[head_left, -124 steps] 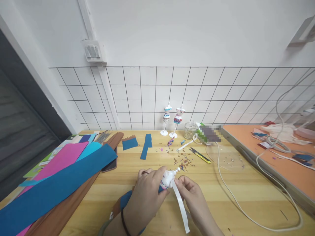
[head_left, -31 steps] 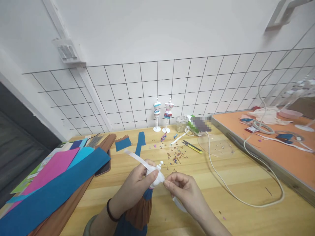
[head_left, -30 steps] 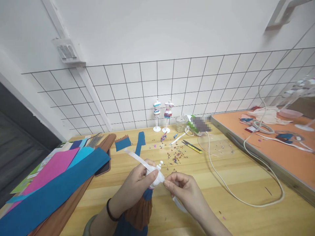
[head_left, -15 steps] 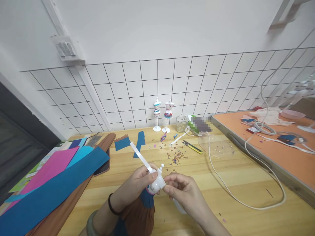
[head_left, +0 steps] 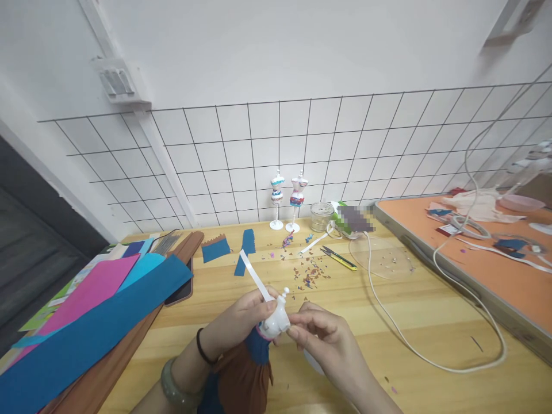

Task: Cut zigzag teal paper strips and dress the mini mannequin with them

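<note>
Mannequin [head_left: 279, 323], axis tilted neck-away, being gripped by left hand [head_left: 246, 313]; ribbon [head_left: 255, 276] being pinched at mannequin's right edge by right hand [head_left: 330, 334].

My left hand [head_left: 245, 315] grips the white dress form [head_left: 276, 325] from its left, thumb [head_left: 264, 311] across its shoulder and fingers [head_left: 251, 300] curled behind it. My right hand [head_left: 330, 339] is just to its right, thumb and index finger pinched together at its edge. My left forearm [head_left: 190, 368] slants up from its lower left, my right forearm [head_left: 366, 385] from its lower right.
</note>
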The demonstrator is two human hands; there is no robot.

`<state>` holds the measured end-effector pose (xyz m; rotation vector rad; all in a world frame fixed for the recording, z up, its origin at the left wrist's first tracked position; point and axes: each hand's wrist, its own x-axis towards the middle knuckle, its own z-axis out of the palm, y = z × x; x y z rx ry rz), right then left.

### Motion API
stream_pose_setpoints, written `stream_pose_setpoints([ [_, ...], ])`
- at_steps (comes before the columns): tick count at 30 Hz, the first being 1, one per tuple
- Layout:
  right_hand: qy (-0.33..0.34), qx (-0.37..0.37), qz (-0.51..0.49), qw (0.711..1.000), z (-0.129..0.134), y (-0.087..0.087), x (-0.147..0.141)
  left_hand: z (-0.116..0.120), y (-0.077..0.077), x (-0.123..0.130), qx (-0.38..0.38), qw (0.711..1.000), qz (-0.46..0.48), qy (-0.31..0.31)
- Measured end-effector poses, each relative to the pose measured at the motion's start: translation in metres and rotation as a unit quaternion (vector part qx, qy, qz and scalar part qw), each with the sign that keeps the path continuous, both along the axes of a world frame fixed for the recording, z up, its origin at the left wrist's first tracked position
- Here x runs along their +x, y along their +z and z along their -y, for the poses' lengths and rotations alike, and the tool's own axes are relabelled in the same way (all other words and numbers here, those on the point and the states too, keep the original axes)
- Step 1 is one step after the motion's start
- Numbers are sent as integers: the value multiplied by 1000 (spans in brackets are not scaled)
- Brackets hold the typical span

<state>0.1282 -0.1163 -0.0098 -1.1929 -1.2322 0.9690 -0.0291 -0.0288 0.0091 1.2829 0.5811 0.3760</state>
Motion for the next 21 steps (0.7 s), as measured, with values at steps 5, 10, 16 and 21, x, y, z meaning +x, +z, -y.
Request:
stream_pose_setpoints([
  [5,20,20,34,999,0,1,2,-2,-4,-1,-8,1000,-3,-5],
  [10,24,-9,0,1000,0,0,0,-1,-5,-4,-18,1000,-4,-21],
  [16,4,-97,-110,989,0,-2,-6,0,-6,-7,-60,997,2,-50],
  [21,22,-103,-126,987,1,-3,-7,2,-16,-7,-91,990,44,-96],
])
